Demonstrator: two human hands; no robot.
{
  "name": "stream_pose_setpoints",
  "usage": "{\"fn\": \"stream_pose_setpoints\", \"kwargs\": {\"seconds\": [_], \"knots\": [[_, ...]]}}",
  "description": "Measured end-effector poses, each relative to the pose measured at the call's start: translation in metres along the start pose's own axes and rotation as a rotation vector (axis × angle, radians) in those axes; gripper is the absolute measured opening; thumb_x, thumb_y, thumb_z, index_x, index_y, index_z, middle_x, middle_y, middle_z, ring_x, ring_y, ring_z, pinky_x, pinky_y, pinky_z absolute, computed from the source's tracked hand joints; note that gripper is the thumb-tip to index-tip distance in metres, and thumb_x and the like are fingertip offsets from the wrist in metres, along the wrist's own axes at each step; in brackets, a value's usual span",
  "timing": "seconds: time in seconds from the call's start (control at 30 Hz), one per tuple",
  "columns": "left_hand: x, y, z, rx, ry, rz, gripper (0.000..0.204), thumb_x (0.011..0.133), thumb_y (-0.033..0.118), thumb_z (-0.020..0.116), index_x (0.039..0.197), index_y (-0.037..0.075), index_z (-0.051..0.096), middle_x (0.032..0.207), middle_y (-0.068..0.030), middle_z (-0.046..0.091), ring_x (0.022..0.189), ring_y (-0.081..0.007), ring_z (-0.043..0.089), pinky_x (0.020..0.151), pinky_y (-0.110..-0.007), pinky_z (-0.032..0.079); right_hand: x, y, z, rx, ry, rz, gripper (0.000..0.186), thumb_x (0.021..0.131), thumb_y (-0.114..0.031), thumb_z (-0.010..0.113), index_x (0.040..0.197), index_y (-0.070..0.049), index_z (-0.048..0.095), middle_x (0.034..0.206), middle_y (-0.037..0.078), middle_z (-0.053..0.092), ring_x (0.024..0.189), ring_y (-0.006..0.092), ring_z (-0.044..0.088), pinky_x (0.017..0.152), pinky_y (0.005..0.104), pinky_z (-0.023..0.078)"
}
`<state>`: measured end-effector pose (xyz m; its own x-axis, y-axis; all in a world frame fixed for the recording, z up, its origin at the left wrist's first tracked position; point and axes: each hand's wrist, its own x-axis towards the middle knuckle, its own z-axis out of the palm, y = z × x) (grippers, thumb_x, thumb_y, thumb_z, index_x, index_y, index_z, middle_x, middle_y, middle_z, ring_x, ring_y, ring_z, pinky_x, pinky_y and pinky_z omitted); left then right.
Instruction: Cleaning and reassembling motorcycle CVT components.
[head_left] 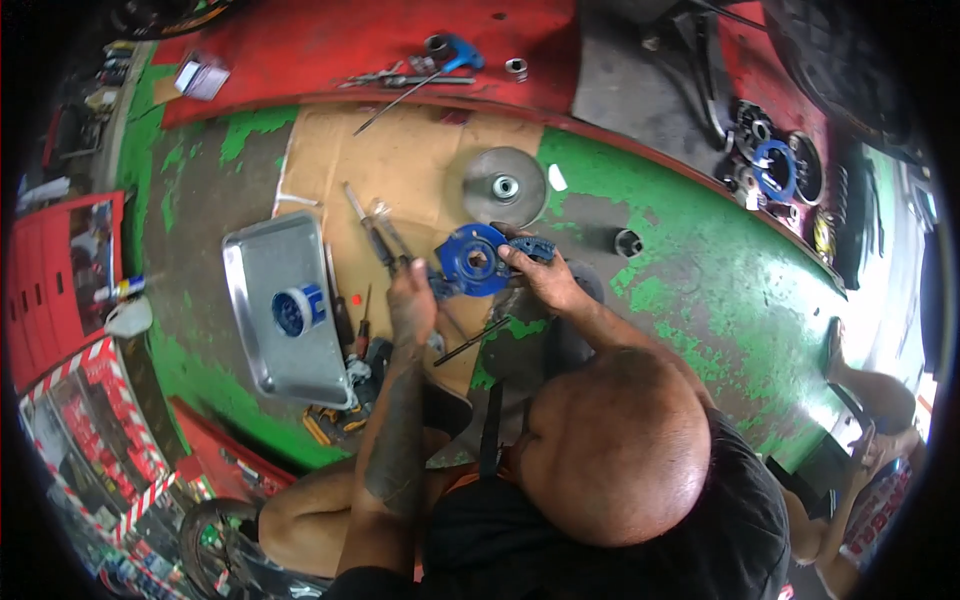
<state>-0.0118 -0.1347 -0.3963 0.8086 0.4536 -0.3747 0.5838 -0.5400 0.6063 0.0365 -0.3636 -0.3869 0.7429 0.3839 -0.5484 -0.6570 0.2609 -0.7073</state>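
Note:
My right hand (540, 275) is closed around the edge of a blue round metal plate (474, 262) with a hole at its centre. A dark toothed part (532, 246) sits against those fingers. My left hand (409, 298) is curled just left of the plate, its fingers partly blurred; what they hold is unclear. Beside its fingertips are long thin tools (372, 232), one like a screwdriver with a dark handle. Beyond the plate, a grey metal disc (490, 180) with a raised hub lies flat, partly on a cardboard sheet (345, 150).
A metal tray (250, 330) holding a blue-and-white tub (297, 311) stands at left. Near it lie a red-handled screwdriver (363, 338) and a yellow-and-black power tool (340, 420). A socket (628, 243) is at right. Tools and parts rest on the red platform (330, 50) beyond.

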Motion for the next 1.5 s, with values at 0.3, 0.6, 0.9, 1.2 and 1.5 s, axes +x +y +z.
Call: {"fn": "stream_pose_setpoints", "kwargs": {"seconds": [0.3, 0.6, 0.9, 1.2, 1.5], "knots": [[-0.035, 0.057, 0.0, 0.087, -0.069, 0.506, 0.028, 0.096, 0.022, 0.063, 0.116, 0.003, 0.059, 0.088, -0.0143, 0.063, 0.092, -0.0364, 0.063, 0.08, -0.043, 0.05, -0.003, -0.001, -0.034, 0.084, 0.072, -0.149, 0.046, 0.096, -0.02, 0.07, 0.132, 0.004, 0.055, 0.11, 0.005, 0.071, 0.101, 0.0086, 0.062, 0.087, 0.027, 0.052], [-0.027, 0.066, -0.013, 0.42, -0.315, 0.703, 0.053, 0.083, 0.023, 0.076, 0.129, 0.007, 0.056, 0.115, -0.0197, 0.059, 0.107, -0.0407, 0.059, 0.091, -0.047, 0.049, -0.006, 0.009, -0.016, 0.043, 0.076, -0.217, 0.046, 0.091, -0.025, 0.075, 0.125, 0.004, 0.062, 0.103, 0.005, 0.07, 0.098, 0.0117, 0.063, 0.09, 0.0297, 0.052], [-0.035, 0.054, -0.002, 0.505, -0.258, 0.713, 0.047, 0.082, 0.007, 0.071, 0.127, 0.005, 0.059, 0.125, -0.0185, 0.059, 0.114, -0.0371, 0.06, 0.097, -0.043, 0.05, -0.006, 0.013, -0.023, -0.075, 0.109, -0.155, 0.043, 0.093, -0.018, 0.072, 0.128, 0.005, 0.059, 0.109, 0.008, 0.069, 0.101, 0.013, 0.063, 0.089, 0.0295, 0.052], [-0.01, 0.058, -0.023, 0.473, -0.183, 0.863, 0.035, 0.082, -0.001, 0.065, 0.116, 0.004, 0.062, 0.114, -0.0112, 0.06, 0.107, -0.0315, 0.061, 0.093, -0.043, 0.049, -0.019, 0.003, -0.04, 0.18, 0.277, 0.029, 0.04, 0.093, -0.022, 0.073, 0.122, 0.002, 0.061, 0.104, 0.009, 0.07, 0.098, 0.0154, 0.066, 0.084, 0.0333, 0.057], [-0.018, 0.076, -0.016, 0.112, -0.054, 0.641, 0.032, 0.09, 0.014, 0.068, 0.12, 0.006, 0.063, 0.114, -0.0142, 0.061, 0.106, -0.0335, 0.063, 0.088, -0.043, 0.052, -0.019, -0.005, -0.039, -0.223, -0.052, 0.096, 0.041, 0.091, -0.018, 0.074, 0.12, 0.005, 0.058, 0.105, 0.01, 0.069, 0.097, 0.0187, 0.067, 0.086, 0.0337, 0.056]]}}
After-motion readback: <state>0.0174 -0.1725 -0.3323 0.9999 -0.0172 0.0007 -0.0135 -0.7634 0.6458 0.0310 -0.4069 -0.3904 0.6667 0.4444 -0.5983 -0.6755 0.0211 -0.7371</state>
